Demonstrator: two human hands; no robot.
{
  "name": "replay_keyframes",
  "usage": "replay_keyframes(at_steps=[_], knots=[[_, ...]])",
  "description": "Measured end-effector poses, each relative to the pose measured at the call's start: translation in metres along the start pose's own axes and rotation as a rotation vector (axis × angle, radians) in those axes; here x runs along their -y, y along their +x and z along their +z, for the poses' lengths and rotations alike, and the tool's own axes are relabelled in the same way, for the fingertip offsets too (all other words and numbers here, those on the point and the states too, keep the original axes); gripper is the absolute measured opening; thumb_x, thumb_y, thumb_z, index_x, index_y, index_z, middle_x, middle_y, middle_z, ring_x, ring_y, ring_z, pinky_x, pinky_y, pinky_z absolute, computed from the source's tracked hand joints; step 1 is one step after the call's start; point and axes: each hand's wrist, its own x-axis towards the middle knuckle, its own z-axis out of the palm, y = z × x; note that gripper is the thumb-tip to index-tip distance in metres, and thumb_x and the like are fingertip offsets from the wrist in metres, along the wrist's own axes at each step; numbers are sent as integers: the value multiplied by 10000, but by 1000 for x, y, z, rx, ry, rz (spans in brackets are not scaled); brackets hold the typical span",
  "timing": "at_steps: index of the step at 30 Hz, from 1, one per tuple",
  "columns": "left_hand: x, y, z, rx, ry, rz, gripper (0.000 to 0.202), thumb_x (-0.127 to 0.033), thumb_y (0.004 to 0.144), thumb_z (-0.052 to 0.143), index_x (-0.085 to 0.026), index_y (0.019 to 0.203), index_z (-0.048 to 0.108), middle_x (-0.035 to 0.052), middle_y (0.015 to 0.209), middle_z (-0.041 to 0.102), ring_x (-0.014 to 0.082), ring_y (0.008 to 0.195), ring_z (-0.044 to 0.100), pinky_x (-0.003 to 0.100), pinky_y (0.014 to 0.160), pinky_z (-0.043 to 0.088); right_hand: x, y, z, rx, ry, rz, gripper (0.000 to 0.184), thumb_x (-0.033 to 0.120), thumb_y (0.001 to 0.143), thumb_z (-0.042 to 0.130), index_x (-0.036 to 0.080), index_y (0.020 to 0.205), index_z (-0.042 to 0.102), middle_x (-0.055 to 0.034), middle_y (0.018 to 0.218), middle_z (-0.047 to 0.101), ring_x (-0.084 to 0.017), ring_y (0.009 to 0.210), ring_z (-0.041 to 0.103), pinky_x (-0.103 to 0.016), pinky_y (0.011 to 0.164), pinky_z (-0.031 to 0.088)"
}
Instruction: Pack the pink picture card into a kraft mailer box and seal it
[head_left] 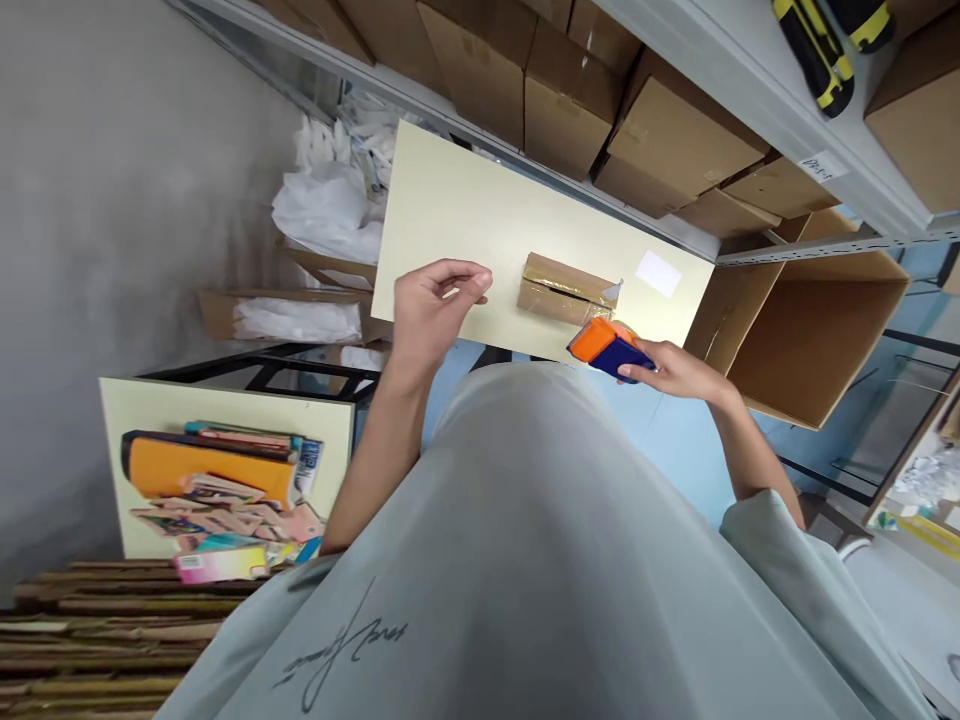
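Observation:
A small cardboard box [568,291] lies on the pale yellow table [465,200], with shiny clear tape along its top and a loose bit of tape at its right end. My right hand [671,370] is wrapped round an orange and dark blue tape dispenser [609,347], held at the table's front edge beside the box's lower right corner. To the left of the box and apart from it, my left hand [435,310] is raised over the table's front edge. Its thumb and index fingertips are pinched together; whether anything thin is between them cannot be made out.
A white paper label [658,273] lies at the table's right. Cardboard boxes [570,110] fill the shelf behind, and a large open carton [817,330] stands at right. White plastic bags [330,210] are heaped at left. A side table [112,420] carries packets and an orange folder.

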Motion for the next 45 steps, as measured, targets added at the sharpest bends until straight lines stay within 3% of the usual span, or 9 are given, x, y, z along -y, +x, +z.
replay_keyframes(at_steps=[4,8,18,26,30,33,35,41,45], knots=[[46,22,21,-67,-142,-265,367,-486,805,994,-206,929,791,8,853,770,158,842,767,344,870,744,-2,41,-36,356,142,231,611,837,988,785,228,994,742,-48,882,849,-208,750,761,-342,692,599],[69,34,35,-159,-190,-346,270,-364,796,975,-195,901,791,5,840,770,145,819,764,320,872,730,-11,87,-49,492,235,336,668,848,923,860,194,981,734,-80,906,851,-188,789,777,-312,717,629],[116,54,42,-226,-177,-427,92,-213,823,899,-170,845,820,11,827,771,105,730,701,247,760,664,-30,133,-46,578,211,450,574,751,960,897,193,933,764,-63,839,846,-195,775,796,-314,746,670],[168,64,73,-160,-117,-593,217,-303,816,954,-194,958,832,14,836,776,135,712,700,281,721,635,-26,136,-42,572,188,457,518,675,970,904,180,880,779,-85,861,857,-193,761,785,-314,764,675],[169,53,72,-262,110,-377,336,-383,861,971,-230,1127,835,67,1060,822,207,932,789,360,905,676,-31,133,-42,574,163,438,536,678,947,911,168,844,782,-94,828,848,-190,737,778,-301,731,660],[156,42,72,-160,211,-195,288,-446,952,911,-213,1110,848,92,1145,842,226,955,789,393,967,675,-37,131,-41,572,166,421,517,678,948,905,180,878,785,-85,842,855,-206,750,797,-312,727,669],[148,36,77,-78,247,-141,286,-424,909,958,-212,1070,853,79,1143,839,213,887,770,393,938,681,-41,132,-38,572,171,407,504,680,946,905,194,898,779,-73,837,852,-222,769,810,-328,745,681],[156,36,91,-117,222,-149,234,-253,835,994,-206,1029,872,55,1070,806,197,896,777,365,903,696,-44,131,-37,613,125,415,531,734,932,890,210,951,806,-75,857,858,-275,873,853,-386,845,706],[167,38,88,-127,206,-170,299,-321,818,1029,-214,1052,879,68,1108,812,209,947,787,366,903,713,-59,94,-64,651,8,437,652,847,946,799,196,936,849,-106,943,890,-317,993,867,-438,967,697]])
